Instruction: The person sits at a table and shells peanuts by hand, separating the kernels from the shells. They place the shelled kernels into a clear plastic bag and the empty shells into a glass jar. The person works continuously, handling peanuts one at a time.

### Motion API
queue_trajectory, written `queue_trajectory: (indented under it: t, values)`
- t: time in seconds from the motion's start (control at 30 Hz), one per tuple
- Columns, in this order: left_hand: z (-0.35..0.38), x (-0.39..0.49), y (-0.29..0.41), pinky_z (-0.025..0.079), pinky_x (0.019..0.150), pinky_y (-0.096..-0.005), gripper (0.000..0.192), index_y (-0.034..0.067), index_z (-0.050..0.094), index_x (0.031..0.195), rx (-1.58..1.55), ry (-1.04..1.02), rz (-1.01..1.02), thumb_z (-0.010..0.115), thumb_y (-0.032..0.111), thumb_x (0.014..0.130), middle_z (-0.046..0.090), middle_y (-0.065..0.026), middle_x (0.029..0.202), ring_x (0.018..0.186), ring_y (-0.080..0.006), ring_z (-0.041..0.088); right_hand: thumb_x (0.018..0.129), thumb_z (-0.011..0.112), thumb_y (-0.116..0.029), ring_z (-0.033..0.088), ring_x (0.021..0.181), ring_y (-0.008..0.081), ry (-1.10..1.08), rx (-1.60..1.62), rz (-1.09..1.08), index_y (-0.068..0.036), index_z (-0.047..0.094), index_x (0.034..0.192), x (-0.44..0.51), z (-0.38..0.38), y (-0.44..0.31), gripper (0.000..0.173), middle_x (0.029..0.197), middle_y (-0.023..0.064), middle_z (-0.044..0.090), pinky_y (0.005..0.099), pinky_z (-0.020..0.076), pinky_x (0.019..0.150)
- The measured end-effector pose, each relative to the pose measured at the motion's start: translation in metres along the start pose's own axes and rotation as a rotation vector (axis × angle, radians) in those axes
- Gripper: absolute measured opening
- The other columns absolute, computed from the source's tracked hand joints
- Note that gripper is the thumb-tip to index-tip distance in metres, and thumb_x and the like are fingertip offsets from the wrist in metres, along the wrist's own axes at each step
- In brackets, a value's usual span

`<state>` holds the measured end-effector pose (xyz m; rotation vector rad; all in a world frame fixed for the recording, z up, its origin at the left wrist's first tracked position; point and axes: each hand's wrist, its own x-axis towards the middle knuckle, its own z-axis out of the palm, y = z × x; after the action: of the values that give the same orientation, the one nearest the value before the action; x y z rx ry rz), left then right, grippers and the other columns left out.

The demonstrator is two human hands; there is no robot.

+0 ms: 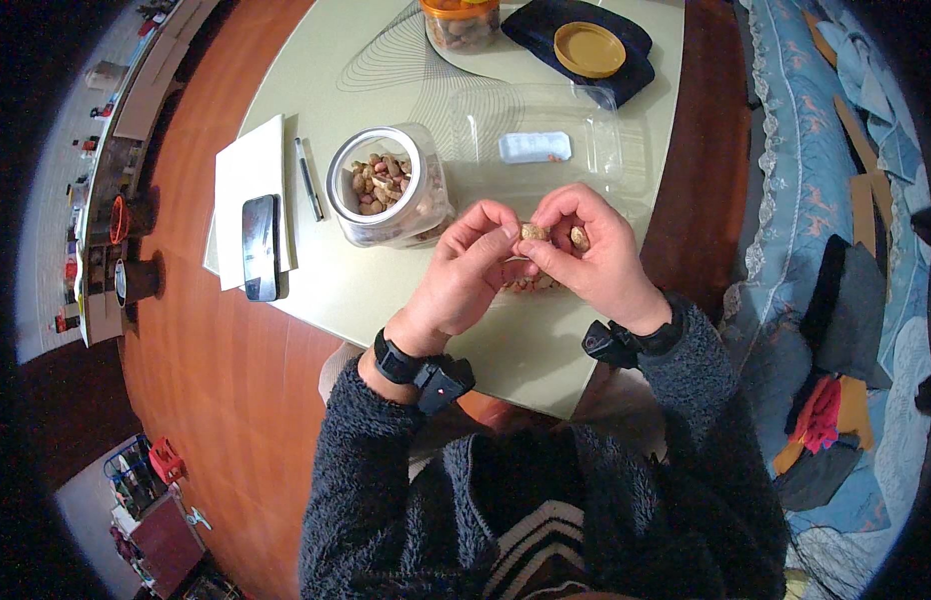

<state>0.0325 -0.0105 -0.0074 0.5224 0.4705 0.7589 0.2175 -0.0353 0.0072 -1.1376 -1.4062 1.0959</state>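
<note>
Between the fingertips of both hands is an unshelled peanut (534,232). My left hand (469,266) pinches its left side, and my right hand (593,259) grips it from the right. A second peanut (579,238) rests against the curled fingers of my right hand. Below the hands lies a pile of peanut pieces (533,283), partly hidden by them. To the left stands a clear jar (428,199) with a silver rim, holding unshelled peanuts (381,182). Just beyond the hands is a clear plastic tray (473,142) with a small whitish pad (535,147) in it.
A smartphone (261,247) lies on white paper (248,172) at the table's left edge, beside a pen (309,180). At the back are an orange-rimmed tub (462,30) and a yellow lid (589,49) on dark cloth (529,26). A bed (799,187) stands right of the table.
</note>
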Motion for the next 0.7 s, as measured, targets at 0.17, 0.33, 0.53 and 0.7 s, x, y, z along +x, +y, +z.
queue_trajectory:
  t: [0.17,0.33,0.53,0.7]
  values:
    - [0.008,-0.001,0.008,0.048,0.066,-0.0228,0.009,0.009,0.056,0.101,0.157,0.065,-0.071,0.062,0.014,0.097,0.061,-0.0001,0.092,0.08,-0.0078,0.058,0.083,0.074,-0.011,0.052,0.063,0.0209,-0.066,-0.367,-0.05,-0.006,0.051,0.087,-0.003,-0.004,-0.016,0.024,0.078,0.0077,0.051,0.0333,0.0447,0.055]
    - [0.009,0.0,0.006,0.048,0.069,-0.023,0.015,0.006,0.055,0.096,0.312,0.044,-0.087,0.064,0.018,0.096,0.06,-0.0004,0.09,0.078,-0.0075,0.056,0.084,0.067,-0.02,0.059,0.071,0.0359,-0.2,-0.606,-0.296,-0.005,0.054,0.086,0.002,-0.006,-0.015,0.02,0.079,0.0135,0.056,0.0456,0.0475,0.061]
    - [0.009,-0.004,0.004,0.048,0.072,-0.0227,0.012,0.008,0.054,0.099,0.24,0.018,-0.163,0.058,0.02,0.101,0.058,0.0017,0.089,0.081,-0.0066,0.055,0.084,0.064,-0.023,0.058,0.069,0.035,-0.234,-0.584,-0.34,-0.006,0.052,0.077,0.003,-0.007,-0.014,0.023,0.072,0.0123,0.055,0.0458,0.0464,0.059]
    - [0.01,-0.003,0.01,0.043,0.068,-0.0248,0.015,0.012,0.052,0.106,0.431,-0.02,-0.198,0.047,0.026,0.107,0.053,0.0036,0.086,0.077,-0.0063,0.05,0.085,0.063,-0.024,0.058,0.068,0.0349,-0.206,-0.599,-0.332,-0.006,0.051,0.075,0.005,-0.007,-0.012,0.024,0.071,0.0115,0.056,0.0454,0.046,0.058]
